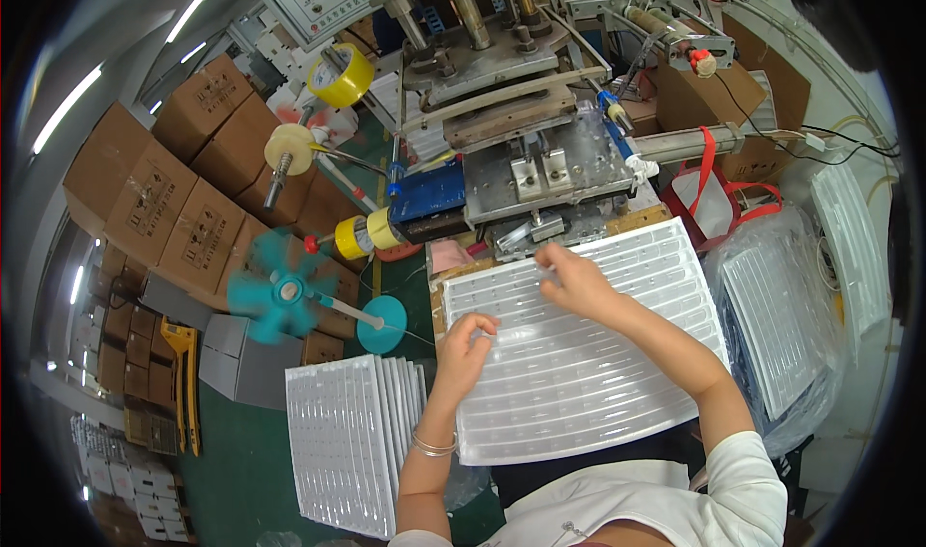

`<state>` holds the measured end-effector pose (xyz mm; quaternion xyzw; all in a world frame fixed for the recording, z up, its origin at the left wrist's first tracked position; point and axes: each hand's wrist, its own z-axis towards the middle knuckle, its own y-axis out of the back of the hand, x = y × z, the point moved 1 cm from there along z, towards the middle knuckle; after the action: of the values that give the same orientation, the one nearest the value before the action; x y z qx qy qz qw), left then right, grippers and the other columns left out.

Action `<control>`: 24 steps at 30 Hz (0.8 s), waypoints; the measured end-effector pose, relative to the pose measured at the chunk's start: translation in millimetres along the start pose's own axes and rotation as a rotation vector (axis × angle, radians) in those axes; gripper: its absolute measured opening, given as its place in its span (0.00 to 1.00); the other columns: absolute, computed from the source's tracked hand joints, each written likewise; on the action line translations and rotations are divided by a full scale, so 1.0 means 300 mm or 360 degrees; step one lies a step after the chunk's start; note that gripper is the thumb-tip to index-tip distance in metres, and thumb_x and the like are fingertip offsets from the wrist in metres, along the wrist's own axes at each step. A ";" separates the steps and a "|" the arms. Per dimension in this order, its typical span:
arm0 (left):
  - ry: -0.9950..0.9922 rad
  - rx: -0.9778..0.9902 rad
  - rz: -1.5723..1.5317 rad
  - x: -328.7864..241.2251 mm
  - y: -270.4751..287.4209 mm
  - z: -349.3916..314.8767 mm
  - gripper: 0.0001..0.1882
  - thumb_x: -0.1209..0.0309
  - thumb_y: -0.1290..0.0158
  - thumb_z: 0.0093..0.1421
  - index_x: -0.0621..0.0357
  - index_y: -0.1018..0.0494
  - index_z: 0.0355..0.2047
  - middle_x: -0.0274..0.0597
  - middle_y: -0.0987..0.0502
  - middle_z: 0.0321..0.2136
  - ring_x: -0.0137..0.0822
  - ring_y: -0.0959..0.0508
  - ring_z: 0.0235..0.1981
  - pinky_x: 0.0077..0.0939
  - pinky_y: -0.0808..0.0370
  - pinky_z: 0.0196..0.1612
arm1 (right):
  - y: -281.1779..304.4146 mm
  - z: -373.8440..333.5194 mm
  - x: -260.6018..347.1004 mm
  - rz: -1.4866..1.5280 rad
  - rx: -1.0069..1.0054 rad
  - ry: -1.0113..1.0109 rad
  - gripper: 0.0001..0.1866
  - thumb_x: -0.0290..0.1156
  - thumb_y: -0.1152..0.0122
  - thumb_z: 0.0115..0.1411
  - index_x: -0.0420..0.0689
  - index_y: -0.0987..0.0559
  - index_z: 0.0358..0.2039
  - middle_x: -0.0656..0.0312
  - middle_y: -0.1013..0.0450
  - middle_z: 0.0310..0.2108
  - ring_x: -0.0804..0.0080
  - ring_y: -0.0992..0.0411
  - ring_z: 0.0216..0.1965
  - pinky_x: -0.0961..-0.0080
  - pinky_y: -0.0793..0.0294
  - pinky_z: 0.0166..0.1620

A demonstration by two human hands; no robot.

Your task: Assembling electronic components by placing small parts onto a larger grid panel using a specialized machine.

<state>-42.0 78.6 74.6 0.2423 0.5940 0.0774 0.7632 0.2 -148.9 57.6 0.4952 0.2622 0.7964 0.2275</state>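
A large white plastic sheet with ridged rows of small clear pockets (588, 373) lies in front of me, below the press. Over its left part is my left hand (465, 354), its fingers curled together toward the thumb; whatever they may pinch is too small to make out. My right hand (582, 285) hovers over the sheet's far edge, thumb and index finger apart with nothing seen between them. Just beyond that hand are small metal clamp pieces (547, 227) at the front of the press bed (535, 180).
The press (502, 65) stands ahead, with yellow tape rolls (342, 76) at its left. Similar sheets stand stacked (338, 441) at lower left; others lie in clear plastic (772, 325) at right. A turquoise fan (286, 291) is spinning near cardboard boxes (154, 200). A red-handled bag (690, 195) sits right.
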 end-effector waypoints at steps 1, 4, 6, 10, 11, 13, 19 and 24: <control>-0.0114 -0.0030 0.0310 -0.007 -0.008 0.006 0.05 0.77 0.54 0.51 0.59 0.31 0.29 0.43 0.23 0.32 0.41 0.25 0.35 0.27 0.29 0.38 | 0.028 0.007 -0.020 0.0061 -0.0034 -0.0121 0.13 0.29 0.45 0.54 0.43 0.30 0.41 0.55 0.27 0.39 0.61 0.26 0.34 0.69 0.25 0.35; -0.0072 -0.0125 0.0527 -0.017 -0.045 0.026 0.07 0.76 0.52 0.51 0.59 0.29 0.31 0.44 0.26 0.29 0.43 0.25 0.31 0.29 0.29 0.34 | 0.096 -0.002 -0.071 0.0533 0.0021 -0.0564 0.10 0.30 0.46 0.57 0.42 0.29 0.39 0.54 0.27 0.43 0.55 0.27 0.40 0.68 0.27 0.39; -0.0041 -0.0184 0.0604 -0.020 -0.064 0.052 0.07 0.76 0.52 0.51 0.61 0.28 0.32 0.45 0.25 0.29 0.43 0.24 0.30 0.27 0.28 0.33 | 0.127 -0.006 -0.085 0.0505 -0.0074 -0.0422 0.10 0.29 0.46 0.57 0.41 0.28 0.40 0.54 0.27 0.43 0.57 0.27 0.40 0.70 0.27 0.39; -0.0088 -0.0201 0.0677 -0.044 -0.101 0.128 0.09 0.73 0.50 0.53 0.58 0.27 0.35 0.44 0.24 0.32 0.45 0.24 0.29 0.33 0.27 0.32 | 0.181 0.001 -0.095 0.0545 -0.0331 -0.0201 0.12 0.26 0.45 0.56 0.42 0.25 0.42 0.57 0.28 0.45 0.67 0.29 0.41 0.75 0.26 0.38; -0.0017 -0.0187 0.0653 -0.058 -0.106 0.153 0.09 0.72 0.49 0.53 0.56 0.27 0.35 0.44 0.25 0.32 0.47 0.24 0.30 0.37 0.27 0.33 | 0.195 0.003 -0.094 0.0597 -0.0404 -0.0151 0.14 0.25 0.44 0.55 0.42 0.25 0.43 0.57 0.28 0.46 0.68 0.29 0.42 0.76 0.26 0.38; -0.0251 -0.0345 0.0721 -0.103 -0.117 0.232 0.10 0.71 0.49 0.54 0.56 0.27 0.37 0.44 0.24 0.33 0.48 0.23 0.30 0.38 0.27 0.33 | 0.230 0.015 -0.098 0.0581 -0.0419 -0.0155 0.14 0.24 0.43 0.55 0.42 0.25 0.44 0.58 0.28 0.45 0.70 0.28 0.41 0.77 0.26 0.38; -0.0773 -0.0822 0.1253 -0.244 -0.137 0.612 0.16 0.60 0.45 0.55 0.52 0.26 0.42 0.46 0.24 0.30 0.46 0.22 0.30 0.39 0.27 0.29 | 0.311 0.114 -0.089 0.0439 -0.0604 -0.0182 0.13 0.26 0.38 0.54 0.41 0.24 0.42 0.59 0.24 0.39 0.71 0.26 0.32 0.77 0.25 0.35; -0.0709 -0.0414 0.1436 -0.278 -0.148 0.710 0.14 0.61 0.43 0.53 0.51 0.24 0.39 0.40 0.27 0.24 0.42 0.22 0.23 0.37 0.28 0.28 | 0.310 0.267 -0.038 -0.0196 -0.0889 0.0350 0.13 0.27 0.37 0.52 0.42 0.23 0.39 0.58 0.24 0.36 0.64 0.25 0.35 0.73 0.25 0.36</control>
<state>127.9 -53.1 164.2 0.3879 0.2390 0.4183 0.7857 67.9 -211.4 139.5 0.3075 0.0856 0.8713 0.3728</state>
